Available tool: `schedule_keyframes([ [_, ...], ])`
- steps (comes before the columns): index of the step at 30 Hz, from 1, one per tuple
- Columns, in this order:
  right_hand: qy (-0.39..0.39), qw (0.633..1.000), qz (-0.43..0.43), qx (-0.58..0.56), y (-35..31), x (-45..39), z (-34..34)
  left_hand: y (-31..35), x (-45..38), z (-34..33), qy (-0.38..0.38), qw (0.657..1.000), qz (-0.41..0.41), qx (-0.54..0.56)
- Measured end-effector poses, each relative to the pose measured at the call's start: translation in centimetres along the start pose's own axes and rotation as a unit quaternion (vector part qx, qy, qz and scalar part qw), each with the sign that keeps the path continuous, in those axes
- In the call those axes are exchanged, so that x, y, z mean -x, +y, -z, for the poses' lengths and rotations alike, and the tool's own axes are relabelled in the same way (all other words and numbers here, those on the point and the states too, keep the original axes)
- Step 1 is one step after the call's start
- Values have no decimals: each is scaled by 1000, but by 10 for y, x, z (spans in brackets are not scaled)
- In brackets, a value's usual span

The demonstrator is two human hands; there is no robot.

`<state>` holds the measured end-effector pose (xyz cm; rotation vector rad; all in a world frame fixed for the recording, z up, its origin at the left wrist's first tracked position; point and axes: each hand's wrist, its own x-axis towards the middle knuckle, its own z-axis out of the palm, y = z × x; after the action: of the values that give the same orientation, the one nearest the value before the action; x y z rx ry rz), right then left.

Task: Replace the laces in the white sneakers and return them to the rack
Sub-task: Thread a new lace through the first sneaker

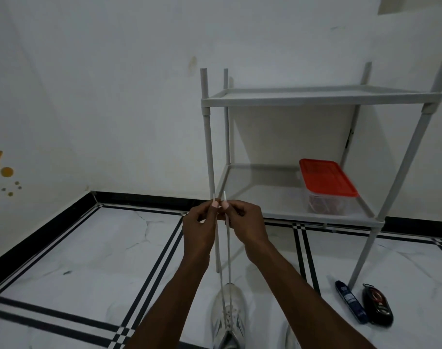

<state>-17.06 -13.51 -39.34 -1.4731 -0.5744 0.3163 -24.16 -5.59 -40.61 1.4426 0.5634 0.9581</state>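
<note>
**Evening the lace ends above the sneaker**

The step in hand looks like lacing: the white low-top sneaker (228, 316) sits on the floor between the forearms, toe toward the rack, and both strands of its white flat shoelace (228, 250) rise taut from the eyelets; the left hand (199, 229) pinches one end and the right hand (245, 222) pinches the other, tips held level and close together, so the ends seem to be matched for length; the next move probably calls for keeping that tension while crossing the ends into the next eyelets, though how many remain unthreaded is too small to tell.

The white marble-look floor with black stripe borders (89, 260) meets plain white walls; the grey two-tier plastic rack (323, 99) stands against the wall, a clear box with a red lid (327, 178) on its lower shelf; just beside its front leg lie a dark blue tube (351, 302) and a black oval case (377, 308).
</note>
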Motion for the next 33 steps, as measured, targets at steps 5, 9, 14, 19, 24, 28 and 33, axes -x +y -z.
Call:
schedule_keyframes([
  [5, 23, 998, -27, -42, -2, 1, 0, 5, 1, 2, -19, 999, 20, 42],
  [9, 42, 996, -39, -65, -6, -2, 2, 10, 0, 0, -3, 996, 31, 79],
  [14, 49, 996, -46, -61, -6, -4, 2, 12, 1, -4, -13, 996, 41, 82],
  [19, 45, 996, -42, -62, -9, -5, 4, 13, 1, -5, -16, 995, 46, 90],
  [24, 45, 996, -38, -70, -10, -4, 5, 13, 0, -6, -15, 994, 58, 96],
  [28, 40, 998, -34, -46, -3, -5, 11, 6, 1, -6, -18, 994, 62, 92],
  [33, 56, 995, -26, 79, 32, -4, 26, -28, 9, 8, 28, 996, 74, 35],
])
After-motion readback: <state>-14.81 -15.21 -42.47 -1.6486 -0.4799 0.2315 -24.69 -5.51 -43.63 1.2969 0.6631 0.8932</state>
